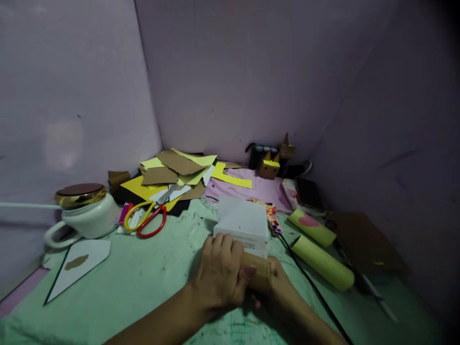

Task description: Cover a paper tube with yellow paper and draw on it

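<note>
My left hand (pixel 223 270) is wrapped over the left part of a brown cardboard piece (pixel 259 273), its fingers bent and its thumb along the near side. My right hand (pixel 280 282) grips the right end of the same piece, with most of its fingers hidden beneath. Just beyond my hands stands a white box (pixel 241 218) with small print on its near face. Two yellow-green paper tubes (pixel 322 263) lie to the right, the farther one bearing a pink heart.
Scissors (pixel 153 218) with red and yellow handles lie left of centre, by paper and cardboard scraps (pixel 179 163). A lidded white mug (pixel 95 218) stands at the left. A black cable (pixel 312 285) crosses the right side. A small cardboard figure (pixel 269 169) sits at the back.
</note>
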### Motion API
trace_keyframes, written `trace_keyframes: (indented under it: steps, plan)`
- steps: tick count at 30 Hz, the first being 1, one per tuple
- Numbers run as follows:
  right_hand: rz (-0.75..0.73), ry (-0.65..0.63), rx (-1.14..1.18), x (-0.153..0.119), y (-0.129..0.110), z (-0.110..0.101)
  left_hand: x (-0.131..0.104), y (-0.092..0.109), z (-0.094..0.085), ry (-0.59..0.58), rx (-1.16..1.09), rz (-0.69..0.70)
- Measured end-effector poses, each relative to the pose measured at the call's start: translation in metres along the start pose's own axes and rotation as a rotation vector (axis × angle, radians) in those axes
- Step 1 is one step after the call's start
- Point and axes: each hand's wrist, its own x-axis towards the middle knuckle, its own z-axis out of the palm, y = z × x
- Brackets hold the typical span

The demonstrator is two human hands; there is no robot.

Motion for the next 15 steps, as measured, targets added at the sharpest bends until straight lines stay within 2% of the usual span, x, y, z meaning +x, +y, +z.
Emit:
trace_keyframes:
  steps: [5,9,10,12,13,15]
  plan:
    - [0.04,0.026,0.1,-0.001,-0.013,0.005,-0.005,0.001,0.007,0.052,-0.144,-0.015]
    - [0.029,0.029,0.125,0.001,-0.025,0.004,-0.01,-0.017,-0.002,0.178,-0.421,-0.035]
    - [0.029,0.037,0.141,0.001,-0.028,0.004,-0.01,-0.024,-0.006,0.233,-0.501,-0.095]
    - [0.032,0.061,0.189,0.001,-0.032,0.003,-0.008,-0.039,-0.012,0.357,-0.65,-0.318]
    - [0.035,0.073,0.216,0.0,-0.033,0.002,-0.006,-0.045,-0.014,0.375,-0.73,-0.438]
    - [0.046,0.092,0.268,-0.001,-0.033,-0.003,0.001,-0.052,-0.015,0.322,-0.908,-0.625]
